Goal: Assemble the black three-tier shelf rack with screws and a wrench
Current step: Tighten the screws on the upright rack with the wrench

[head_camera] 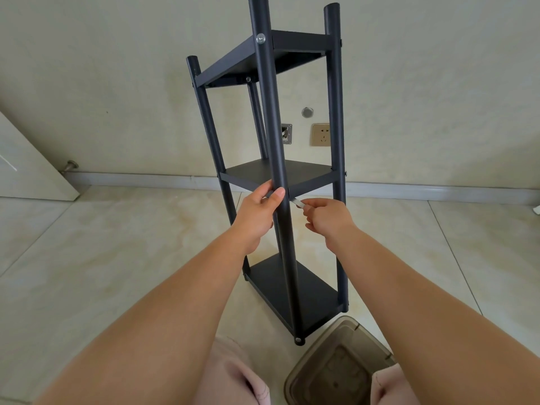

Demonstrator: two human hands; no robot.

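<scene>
Three shelves are already joined to the black rack (280, 176), which stands upright at the centre of the frame. The near post (273, 127) is gripped by the left hand (257, 214), its fingers wrapped around it at the middle shelf (306, 173). A small wrench (297, 202) is pinched by the fingertips of the right hand (324, 219), just right of the post. The post should be kept steady and the wrench seated fully before it is turned; the screw itself is hidden.

The front post (273, 141) ran off the top edge. It hid the wrench (298, 203) head and the left hand's (257, 217) fingertips.
</scene>
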